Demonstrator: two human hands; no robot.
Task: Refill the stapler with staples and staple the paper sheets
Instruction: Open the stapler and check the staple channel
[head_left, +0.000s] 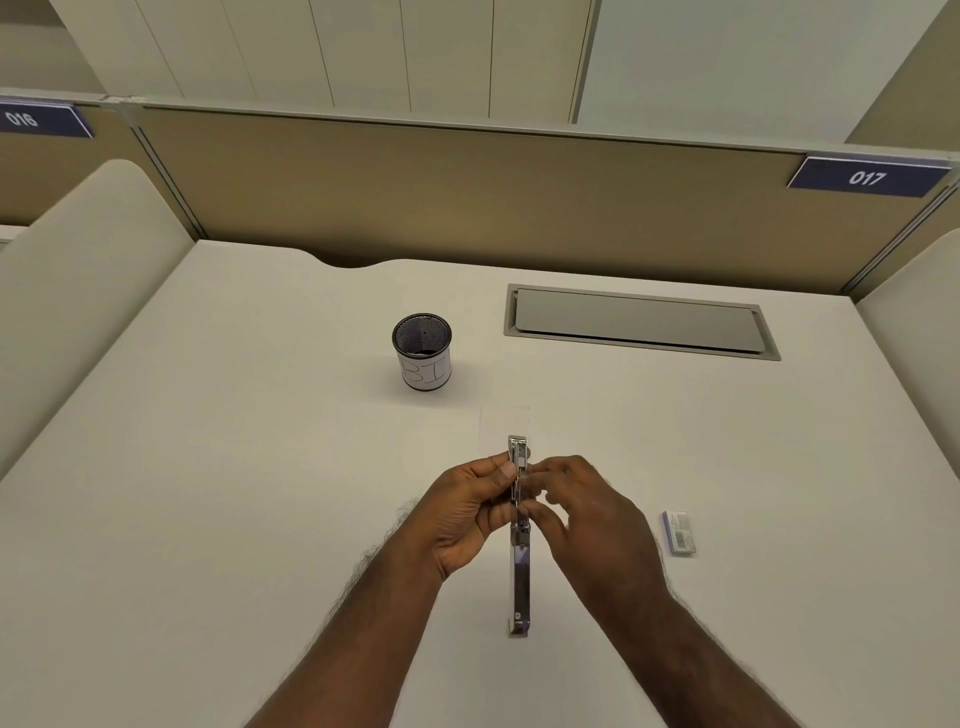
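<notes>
A metal stapler (519, 571) is swung fully open into one long strip, pointing away from me above the desk (260, 493). My left hand (467, 519) grips the far half of it from the left, thumb on the rail. My right hand (587, 519) has its fingertips curled at the same rail from the right; whether they pinch staples is hidden. A small white paper sheet (504, 423) lies flat just beyond the stapler's far end. A little staple box (679, 532) with a barcode lies to the right.
A black mesh pen cup (423, 351) with a white label stands at the back centre-left. A grey cable hatch (639, 322) is set into the desk at the back right. Beige partition walls close in the desk on three sides.
</notes>
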